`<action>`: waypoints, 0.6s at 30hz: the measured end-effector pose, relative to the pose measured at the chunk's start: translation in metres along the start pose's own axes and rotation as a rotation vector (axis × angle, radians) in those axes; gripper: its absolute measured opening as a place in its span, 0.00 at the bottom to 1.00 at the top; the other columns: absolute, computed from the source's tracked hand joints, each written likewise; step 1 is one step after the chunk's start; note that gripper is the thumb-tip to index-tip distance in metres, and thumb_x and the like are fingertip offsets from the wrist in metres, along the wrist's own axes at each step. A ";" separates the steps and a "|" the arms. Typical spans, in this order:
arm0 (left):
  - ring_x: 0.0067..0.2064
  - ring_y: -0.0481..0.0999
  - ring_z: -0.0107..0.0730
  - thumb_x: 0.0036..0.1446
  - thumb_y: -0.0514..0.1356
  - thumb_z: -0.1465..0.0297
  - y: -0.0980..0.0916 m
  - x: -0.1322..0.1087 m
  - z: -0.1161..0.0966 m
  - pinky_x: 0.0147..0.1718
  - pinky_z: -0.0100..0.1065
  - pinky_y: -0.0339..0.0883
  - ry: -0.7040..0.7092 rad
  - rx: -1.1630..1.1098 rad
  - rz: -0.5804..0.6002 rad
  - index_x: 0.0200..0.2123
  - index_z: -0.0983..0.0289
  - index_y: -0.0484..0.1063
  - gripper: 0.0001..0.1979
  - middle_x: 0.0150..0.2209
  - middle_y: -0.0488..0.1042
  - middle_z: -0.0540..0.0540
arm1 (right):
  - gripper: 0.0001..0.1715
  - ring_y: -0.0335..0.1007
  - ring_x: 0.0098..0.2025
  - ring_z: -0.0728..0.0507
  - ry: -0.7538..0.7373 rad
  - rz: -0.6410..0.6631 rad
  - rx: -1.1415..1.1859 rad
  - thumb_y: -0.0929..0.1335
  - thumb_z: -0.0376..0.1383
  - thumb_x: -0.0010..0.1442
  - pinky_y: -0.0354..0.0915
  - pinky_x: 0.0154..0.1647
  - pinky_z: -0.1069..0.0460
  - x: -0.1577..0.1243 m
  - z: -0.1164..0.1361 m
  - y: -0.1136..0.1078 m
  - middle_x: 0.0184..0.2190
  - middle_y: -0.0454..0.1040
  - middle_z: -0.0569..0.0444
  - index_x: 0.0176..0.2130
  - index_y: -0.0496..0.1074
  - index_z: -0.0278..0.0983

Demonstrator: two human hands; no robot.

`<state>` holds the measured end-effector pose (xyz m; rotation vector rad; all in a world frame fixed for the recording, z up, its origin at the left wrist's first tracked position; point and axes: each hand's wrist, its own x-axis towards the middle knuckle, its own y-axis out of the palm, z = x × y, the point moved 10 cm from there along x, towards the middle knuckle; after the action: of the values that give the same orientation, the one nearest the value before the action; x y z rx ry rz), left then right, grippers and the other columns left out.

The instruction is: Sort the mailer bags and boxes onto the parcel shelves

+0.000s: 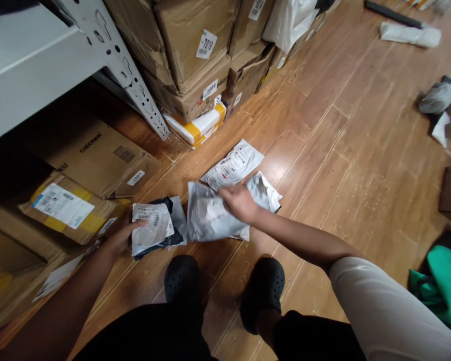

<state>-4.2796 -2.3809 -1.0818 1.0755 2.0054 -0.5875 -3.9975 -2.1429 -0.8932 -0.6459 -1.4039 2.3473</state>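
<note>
My left hand is closed on a small stack of mailer bags, a labelled white one lying over a black one, with a grey edge sticking out to the right. In my right hand is a grey plastic mailer bag, gripped by its upper right part and blurred by motion. Beyond it a labelled grey-white mailer lies on the floor. Another silvery mailer shows just behind my right hand. Under the gripped bag peeks the edge of a further packet.
Stacked cardboard boxes with number labels stand beside a metal shelf post. More boxes sit under the shelf at left. My black clogs are on the wooden floor. A green bag lies at right.
</note>
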 end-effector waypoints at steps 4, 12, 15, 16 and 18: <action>0.35 0.80 0.44 0.35 0.75 0.64 0.005 0.002 0.000 0.34 0.37 0.76 -0.008 0.022 0.032 0.41 0.67 0.73 0.28 0.37 0.80 0.58 | 0.18 0.63 0.51 0.35 -0.037 -0.008 0.003 0.64 0.40 0.62 0.59 0.53 0.42 0.019 -0.002 0.014 0.48 0.70 0.42 0.49 0.69 0.35; 0.34 0.80 0.47 0.33 0.75 0.65 0.014 -0.007 -0.004 0.32 0.39 0.75 0.065 0.009 0.027 0.48 0.63 0.70 0.35 0.37 0.79 0.59 | 0.58 0.62 0.52 0.29 0.446 0.141 -0.176 0.80 0.52 0.36 0.59 0.54 0.39 0.010 -0.059 0.148 0.51 0.67 0.31 0.56 0.62 0.24; 0.35 0.79 0.45 0.34 0.74 0.67 0.015 -0.012 -0.009 0.33 0.38 0.75 0.074 0.027 0.069 0.49 0.64 0.69 0.36 0.39 0.79 0.58 | 0.49 0.64 0.51 0.29 0.415 0.246 -0.043 0.80 0.52 0.36 0.59 0.55 0.39 0.021 -0.061 0.163 0.47 0.70 0.33 0.49 0.68 0.26; 0.35 0.80 0.45 0.33 0.74 0.68 0.013 -0.014 -0.012 0.33 0.38 0.75 0.072 0.027 0.077 0.49 0.64 0.69 0.36 0.38 0.79 0.57 | 0.45 0.64 0.52 0.30 0.374 0.268 0.032 0.80 0.50 0.37 0.60 0.54 0.39 0.024 -0.058 0.165 0.47 0.70 0.34 0.47 0.69 0.28; 0.34 0.80 0.44 0.33 0.73 0.69 0.003 -0.019 -0.014 0.32 0.38 0.76 0.009 -0.005 0.071 0.46 0.66 0.71 0.33 0.35 0.79 0.57 | 0.34 0.66 0.50 0.34 0.249 0.262 0.237 0.79 0.44 0.41 0.63 0.51 0.43 0.029 -0.046 0.163 0.46 0.71 0.40 0.45 0.70 0.32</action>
<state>-4.2763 -2.3794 -1.0582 1.1433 1.9673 -0.5407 -4.0049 -2.1691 -1.0626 -1.0617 -0.9657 2.4714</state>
